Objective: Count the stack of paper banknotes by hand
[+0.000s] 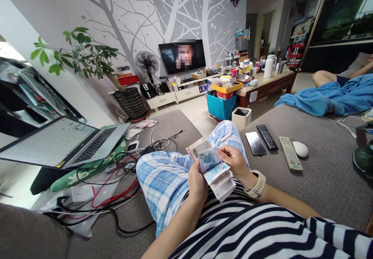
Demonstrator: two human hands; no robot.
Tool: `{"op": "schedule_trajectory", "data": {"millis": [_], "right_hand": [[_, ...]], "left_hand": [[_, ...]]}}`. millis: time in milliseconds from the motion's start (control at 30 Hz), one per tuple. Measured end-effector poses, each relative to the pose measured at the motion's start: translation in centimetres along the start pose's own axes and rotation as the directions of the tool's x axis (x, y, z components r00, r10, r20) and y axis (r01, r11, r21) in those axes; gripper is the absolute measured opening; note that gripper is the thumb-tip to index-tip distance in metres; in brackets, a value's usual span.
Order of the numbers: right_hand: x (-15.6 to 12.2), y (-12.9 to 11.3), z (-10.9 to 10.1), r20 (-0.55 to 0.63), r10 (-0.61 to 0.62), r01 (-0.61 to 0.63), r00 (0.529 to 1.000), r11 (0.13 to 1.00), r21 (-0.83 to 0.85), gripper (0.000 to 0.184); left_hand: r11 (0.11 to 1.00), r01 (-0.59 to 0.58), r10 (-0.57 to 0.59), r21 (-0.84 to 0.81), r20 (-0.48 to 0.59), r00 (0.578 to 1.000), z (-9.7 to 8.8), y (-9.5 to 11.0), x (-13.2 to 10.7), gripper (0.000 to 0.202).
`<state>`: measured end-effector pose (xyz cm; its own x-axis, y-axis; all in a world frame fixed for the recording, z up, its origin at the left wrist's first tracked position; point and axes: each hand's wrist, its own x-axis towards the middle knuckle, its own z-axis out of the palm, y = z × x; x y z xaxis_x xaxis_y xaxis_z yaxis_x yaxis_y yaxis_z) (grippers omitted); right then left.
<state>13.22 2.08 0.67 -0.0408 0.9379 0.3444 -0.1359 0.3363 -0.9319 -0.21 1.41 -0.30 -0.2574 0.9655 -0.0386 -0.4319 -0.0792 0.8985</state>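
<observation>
Seated view over a grey fabric sofa, which fills the lower frame from 3 to 9 o'clock. At 9 o'clock an open silver laptop rests on a green patterned cushion. At 2 o'clock a blue blanket lies over another person's legs. At centre, a knee in blue-and-white plaid trousers is raised. A flat black television hangs on the tree-patterned wall at 12 o'clock. Tangled red, black and white cables lie at 8 o'clock from the knee.

The left hand is closed around a stack of paper banknotes, held just above the lap at frame centre. The right hand, wearing a cream wristwatch, pinches the blue-green top note between thumb and fingers at the stack's far edge.

At 2 o'clock from the stack, side by side on the sofa: a light grey remote control, a black remote control, a black smartphone and a white oval mouse.
</observation>
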Motion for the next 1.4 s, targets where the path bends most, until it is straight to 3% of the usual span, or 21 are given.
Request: {"op": "schedule_trajectory", "data": {"millis": [667, 1000, 1233, 1400], "right_hand": [[0.0, -0.4, 0.1, -0.006, -0.013, 0.013, 1.0, 1.0, -0.009, 0.034], [-0.1, -0.2, 0.2, 0.017, 0.011, -0.012, 1.0, 1.0, 0.024, 0.035], [0.3, 0.5, 0.2, -0.111, 0.028, -0.029, 0.993, 1.0, -0.006, 0.035], [0.2, 0.3, 0.1, -0.07, 0.015, -0.019, 0.997, 0.998, -0.056, 0.03]], "left_hand": [[0.996, -0.044, 0.046, 0.082, -0.019, 0.999, -0.2, 0.2, 0.0, 0.019], [0.979, 0.11, -0.099, -0.174, 0.066, 0.993, 0.3, -0.1, -0.1, 0.029], [0.976, 0.126, -0.116, -0.181, 0.06, 0.991, 0.5, 0.5, -0.9, 0.025], [0.976, 0.127, -0.11, -0.175, 0.101, 0.989, 0.4, 0.3, -0.9, 0.032]]}}
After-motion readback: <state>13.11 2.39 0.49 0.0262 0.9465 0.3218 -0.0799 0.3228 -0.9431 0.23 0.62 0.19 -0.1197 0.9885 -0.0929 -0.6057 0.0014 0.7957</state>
